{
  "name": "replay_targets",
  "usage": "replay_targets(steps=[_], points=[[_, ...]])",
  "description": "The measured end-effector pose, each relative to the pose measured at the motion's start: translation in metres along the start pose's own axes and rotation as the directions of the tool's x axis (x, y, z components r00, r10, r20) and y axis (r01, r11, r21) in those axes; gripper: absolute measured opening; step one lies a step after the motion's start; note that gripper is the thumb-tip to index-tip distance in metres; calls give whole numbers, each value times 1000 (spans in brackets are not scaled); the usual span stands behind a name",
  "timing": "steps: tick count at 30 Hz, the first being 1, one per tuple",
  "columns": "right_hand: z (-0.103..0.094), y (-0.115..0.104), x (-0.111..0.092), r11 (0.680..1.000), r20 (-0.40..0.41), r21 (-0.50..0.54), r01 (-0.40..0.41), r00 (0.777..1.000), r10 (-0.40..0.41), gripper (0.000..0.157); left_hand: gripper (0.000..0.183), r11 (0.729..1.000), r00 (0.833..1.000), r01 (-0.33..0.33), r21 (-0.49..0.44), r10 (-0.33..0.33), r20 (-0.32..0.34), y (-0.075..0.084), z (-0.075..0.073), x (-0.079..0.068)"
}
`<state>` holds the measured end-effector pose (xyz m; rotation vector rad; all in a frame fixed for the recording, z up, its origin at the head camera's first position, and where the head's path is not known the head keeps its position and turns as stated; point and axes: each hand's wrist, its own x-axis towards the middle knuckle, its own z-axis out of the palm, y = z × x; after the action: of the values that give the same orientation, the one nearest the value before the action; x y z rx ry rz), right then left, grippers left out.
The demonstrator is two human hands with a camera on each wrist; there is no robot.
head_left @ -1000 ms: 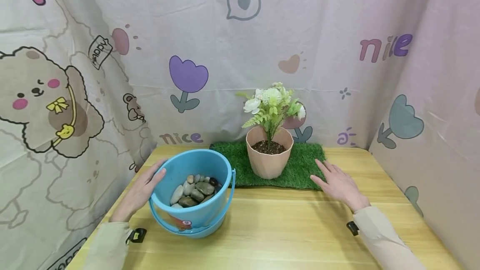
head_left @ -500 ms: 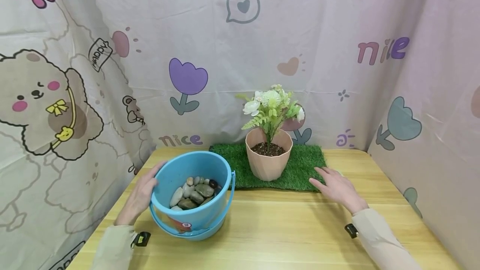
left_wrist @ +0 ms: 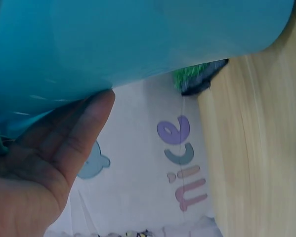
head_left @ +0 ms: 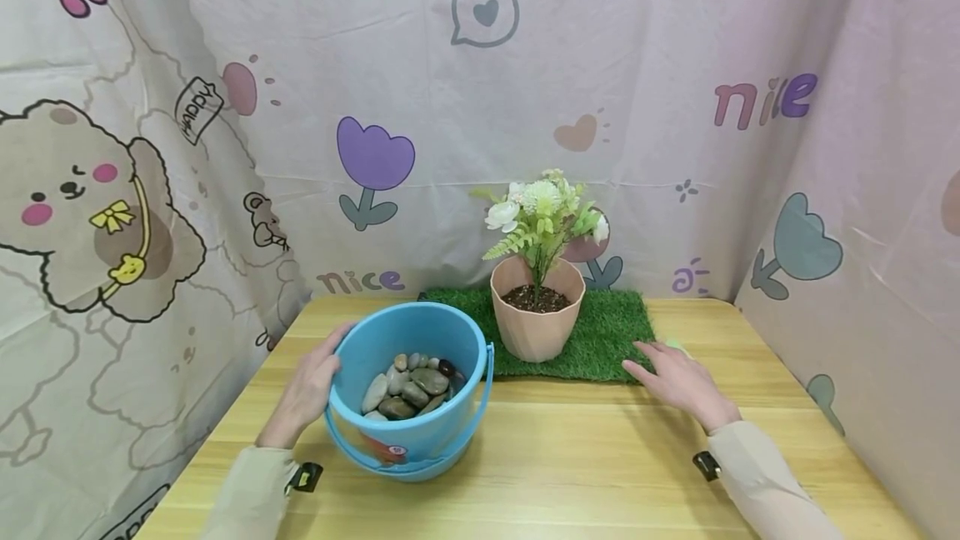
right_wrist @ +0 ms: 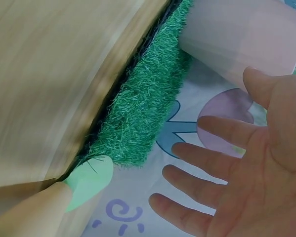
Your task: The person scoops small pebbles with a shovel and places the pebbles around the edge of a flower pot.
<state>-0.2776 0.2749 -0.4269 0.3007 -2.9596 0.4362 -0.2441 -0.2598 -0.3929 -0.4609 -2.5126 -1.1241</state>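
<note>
My left hand (head_left: pixel 306 390) lies against the left side of a blue bucket (head_left: pixel 412 440). In the left wrist view its fingers (left_wrist: pixel 81 136) stretch nearly straight along the bucket wall (left_wrist: pixel 138 39); the thumb is mostly hidden there. Several smooth stones (head_left: pixel 416 390), grey, brown and dark, lie inside the bucket, whose handle (head_left: pixel 483 398) hangs down in front. To the right, my right hand (head_left: pixel 682 382) is spread above the table near the green turf mat (head_left: pixel 607 340) and holds nothing. Beneath it in the right wrist view shows a pale green piece (right_wrist: pixel 91 180) beside a tan rounded shape (right_wrist: pixel 31 212).
A pink pot (head_left: pixel 536 332) with soil and white flowers (head_left: pixel 543 202) stands on the turf mat at the back. The wooden table (head_left: pixel 555 465) reaches back to a printed cloth (head_left: pixel 480 107), and cloth hangs along both sides too.
Over the last half second the bucket has shifted a little to the right, my left hand moving with it. The right hand has stayed almost in place, and the flower pot has not moved.
</note>
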Motion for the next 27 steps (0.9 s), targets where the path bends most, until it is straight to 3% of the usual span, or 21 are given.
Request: replay_targets(steps=[6, 13, 20, 27], points=[[-2, 2, 0, 1000, 4, 10, 11, 1000, -11, 72, 57, 1000, 1000, -18, -18, 18, 16, 10, 15, 3], [-3, 9, -2, 999, 64, 49, 11, 998, -14, 67, 56, 999, 999, -37, -17, 38, 28, 21, 35, 10], [-12, 18, -1, 992, 79, 115, -42, 996, 33, 71, 55, 999, 999, -43, -14, 43, 23, 30, 50, 16], [-19, 38, -7, 996, 41, 91, -23, 999, 20, 41, 57, 999, 998, -35, -9, 35, 47, 39, 61, 18]])
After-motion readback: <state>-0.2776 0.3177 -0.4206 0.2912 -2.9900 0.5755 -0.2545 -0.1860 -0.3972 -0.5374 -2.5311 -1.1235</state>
